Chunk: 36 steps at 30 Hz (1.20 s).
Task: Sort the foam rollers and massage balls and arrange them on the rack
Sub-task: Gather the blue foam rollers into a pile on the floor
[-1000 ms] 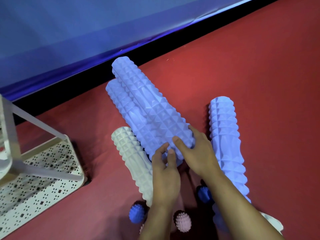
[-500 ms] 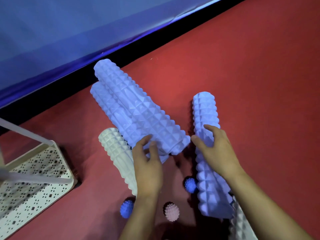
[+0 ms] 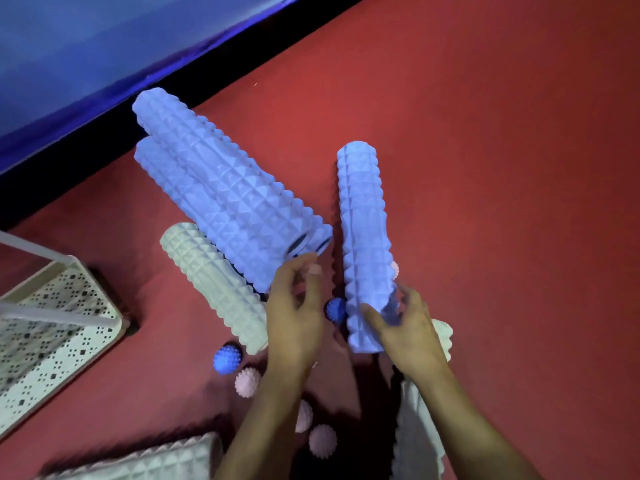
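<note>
Red floor (image 3: 502, 168); right hand (image 3: 405, 327) grips a ridged lavender roller (image 3: 363, 237).

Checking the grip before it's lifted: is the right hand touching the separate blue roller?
Touching. The head view shows the right hand with its fingers curled round the lower end of the separate blue roller.

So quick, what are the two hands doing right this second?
Left hand: fingers loosely curled, holding nothing, just below the stacked blue rollers.
Right hand: gripping the lower end of the single blue roller.
</note>
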Each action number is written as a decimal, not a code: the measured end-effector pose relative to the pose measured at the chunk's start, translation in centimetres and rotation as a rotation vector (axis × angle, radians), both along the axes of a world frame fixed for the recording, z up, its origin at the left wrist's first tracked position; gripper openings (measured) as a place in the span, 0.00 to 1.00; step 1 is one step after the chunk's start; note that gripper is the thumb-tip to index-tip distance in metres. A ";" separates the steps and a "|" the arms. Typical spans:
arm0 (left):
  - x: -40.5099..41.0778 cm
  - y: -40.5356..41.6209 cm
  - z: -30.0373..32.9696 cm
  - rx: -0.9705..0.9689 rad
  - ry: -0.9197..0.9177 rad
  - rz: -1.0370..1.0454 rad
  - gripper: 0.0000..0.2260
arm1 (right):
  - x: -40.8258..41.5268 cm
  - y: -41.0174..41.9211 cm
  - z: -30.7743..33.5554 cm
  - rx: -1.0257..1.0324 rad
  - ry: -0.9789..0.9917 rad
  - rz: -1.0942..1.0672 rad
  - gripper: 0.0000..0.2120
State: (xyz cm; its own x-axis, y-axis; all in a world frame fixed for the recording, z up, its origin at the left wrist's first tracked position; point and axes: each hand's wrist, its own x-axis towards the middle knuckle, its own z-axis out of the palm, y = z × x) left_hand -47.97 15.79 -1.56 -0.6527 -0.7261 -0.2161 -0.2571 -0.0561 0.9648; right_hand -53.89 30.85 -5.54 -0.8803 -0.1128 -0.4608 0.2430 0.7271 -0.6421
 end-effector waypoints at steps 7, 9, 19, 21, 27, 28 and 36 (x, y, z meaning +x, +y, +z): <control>0.6 0.6 -0.4 -0.049 0.005 -0.115 0.07 | 1.8 -0.3 -3.1 -0.058 -0.227 -0.078 0.38; 0.6 0.2 -0.3 -0.067 0.010 -0.138 0.08 | 2.1 -0.7 -3.2 -0.080 -0.243 -0.132 0.34; -0.9 -1.3 -0.1 0.006 -0.006 -0.117 0.07 | -0.3 -2.5 -1.0 -0.277 -0.099 -0.253 0.28; -1.8 -1.9 0.2 -0.011 -0.004 -0.107 0.07 | -2.0 -3.3 -0.3 -0.284 -0.027 -0.245 0.31; -4.5 -4.5 0.1 -0.115 0.047 -0.025 0.10 | -8.1 -6.4 0.4 -0.333 0.112 -0.197 0.31; -4.8 -5.0 -0.1 -0.157 0.052 -0.002 0.10 | -9.2 -6.9 -0.1 -0.322 0.138 -0.187 0.31; -6.6 -6.1 -2.2 -0.242 -0.017 0.185 0.17 | -16.2 -11.7 -3.7 -0.188 0.212 0.012 0.38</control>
